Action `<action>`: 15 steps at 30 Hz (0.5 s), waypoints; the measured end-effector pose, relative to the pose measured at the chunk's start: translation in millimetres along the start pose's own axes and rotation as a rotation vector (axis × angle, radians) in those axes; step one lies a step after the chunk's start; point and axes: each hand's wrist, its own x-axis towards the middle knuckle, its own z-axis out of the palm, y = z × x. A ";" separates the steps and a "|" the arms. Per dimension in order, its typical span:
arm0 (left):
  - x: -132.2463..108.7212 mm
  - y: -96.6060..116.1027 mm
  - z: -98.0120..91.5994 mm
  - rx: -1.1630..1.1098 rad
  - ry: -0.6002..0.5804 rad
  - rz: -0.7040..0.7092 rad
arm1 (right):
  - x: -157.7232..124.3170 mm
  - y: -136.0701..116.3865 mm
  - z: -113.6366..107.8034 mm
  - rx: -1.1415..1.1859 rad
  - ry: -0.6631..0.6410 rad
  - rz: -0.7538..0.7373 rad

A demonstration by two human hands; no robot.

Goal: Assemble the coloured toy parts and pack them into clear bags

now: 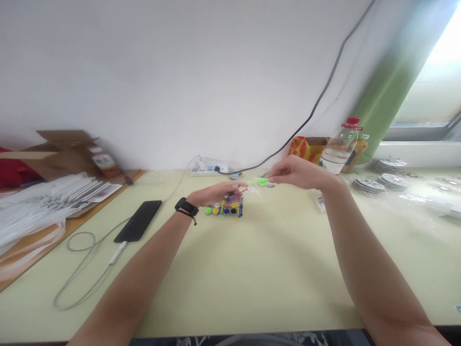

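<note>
Near the middle of the table, my left hand [218,193], with a black watch on its wrist, is closed at the top of a colourful plastic model [226,211]. Green, yellow, blue and black round parts line the model's lower side, and thin coloured rods stick out of it. My fingers hide its upper part. My right hand [288,170] pinches a bright green plastic piece [262,181] with a round disc and a thin stem. The stem points left and reaches my left fingertips. Something clear and thin hangs just below the stem; its kind is unclear.
A black phone [139,221] with a charging cable lies at left, beside white packets [77,199] and a cardboard box [65,149]. A power strip [209,166] sits by the wall. At right stand a large water bottle [336,151] and stacks of discs [369,186].
</note>
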 end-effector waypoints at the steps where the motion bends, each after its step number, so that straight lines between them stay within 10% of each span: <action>1: 0.6 -0.3 1.2 0.018 0.001 -0.001 | 1.1 -1.9 1.8 -0.020 0.010 -0.011; 8: -0.1 4.6 5.3 0.045 -0.032 0.025 | 0.9 -2.8 1.7 -0.092 0.172 0.016; 15: 5.0 2.7 12.1 0.111 -0.031 0.105 | 9.7 -8.2 14.4 -0.062 0.024 -0.057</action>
